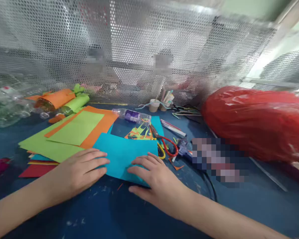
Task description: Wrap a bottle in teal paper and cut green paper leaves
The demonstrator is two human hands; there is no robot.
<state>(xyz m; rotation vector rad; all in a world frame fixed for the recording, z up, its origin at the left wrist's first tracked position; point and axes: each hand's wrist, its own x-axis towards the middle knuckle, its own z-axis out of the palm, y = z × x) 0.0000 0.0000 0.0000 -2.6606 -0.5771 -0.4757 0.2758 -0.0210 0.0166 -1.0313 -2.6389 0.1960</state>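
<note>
A blue sheet of paper (122,152) lies in front of me on the dark blue table (94,212). My left hand (77,171) rests with its fingertips on the sheet's left edge, fingers spread and flat. On the right part of the same sheet lie the fingers of my right hand (156,179), also apart, its thumb just off the lower edge. Neither hand grips anything. Red-handled scissors (170,146) lie beyond my right hand, close to the sheet's right corner. Green paper (76,127) and orange paper (107,118) overlap to the left.
A clear bottle with a purple label (132,116) lies behind the sheet, near paper scraps (139,132). A glue gun (186,151) and a large red bag (259,121) are at the right. Bottles wrapped in orange paper (57,99) and green paper (77,103) lie back left.
</note>
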